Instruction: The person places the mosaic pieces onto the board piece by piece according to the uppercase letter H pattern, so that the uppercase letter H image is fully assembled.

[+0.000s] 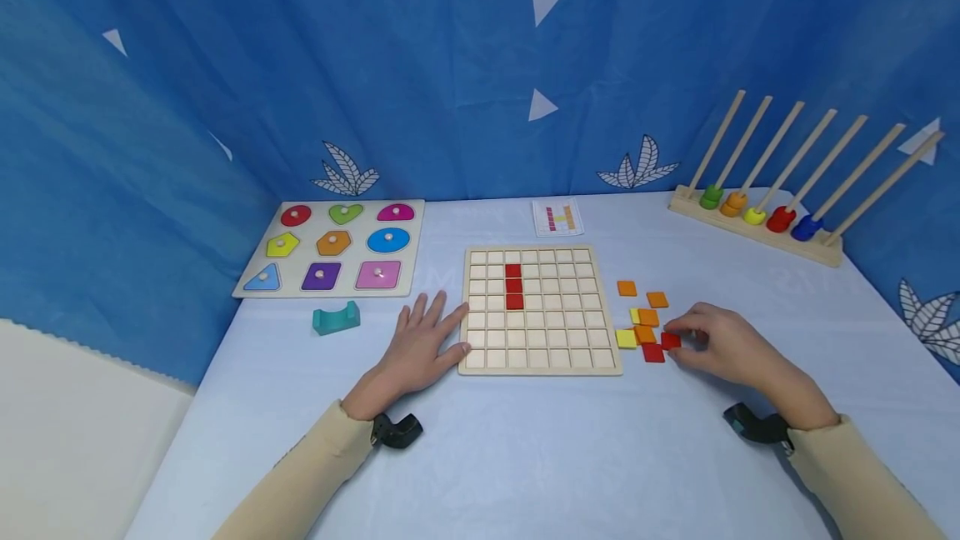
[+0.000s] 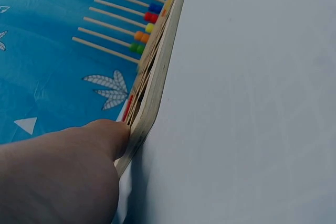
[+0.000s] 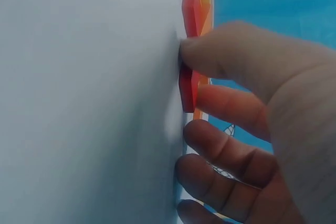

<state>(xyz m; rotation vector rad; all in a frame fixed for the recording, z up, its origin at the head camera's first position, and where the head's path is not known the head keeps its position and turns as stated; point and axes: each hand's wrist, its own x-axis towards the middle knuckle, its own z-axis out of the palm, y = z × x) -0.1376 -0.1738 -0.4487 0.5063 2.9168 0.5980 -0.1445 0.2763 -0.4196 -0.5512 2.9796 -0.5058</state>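
Observation:
The wooden grid board [image 1: 540, 372] lies flat on the table, with three red tiles [image 1: 513, 286] in a column in its upper left part. My left hand [image 1: 420, 346], fingers spread, rests at the board's left edge, thumb and fingertips touching the rim. To the right of the board, my right hand [image 1: 726, 346] pinches a red square tile [image 3: 187, 90] between thumb and index finger, low at the tabletop. Beside it lie another red tile [image 1: 653, 353], yellow tiles [image 1: 626, 339] and several orange tiles [image 1: 657, 299].
A small pattern card [image 1: 558, 217] lies behind the board. Back left is a knobbed shape puzzle [image 1: 352, 265], with a teal curved block [image 1: 336, 319] in front of it. A peg rack [image 1: 757, 227] with coloured beads stands back right, before a blue curtain [image 1: 450, 65].

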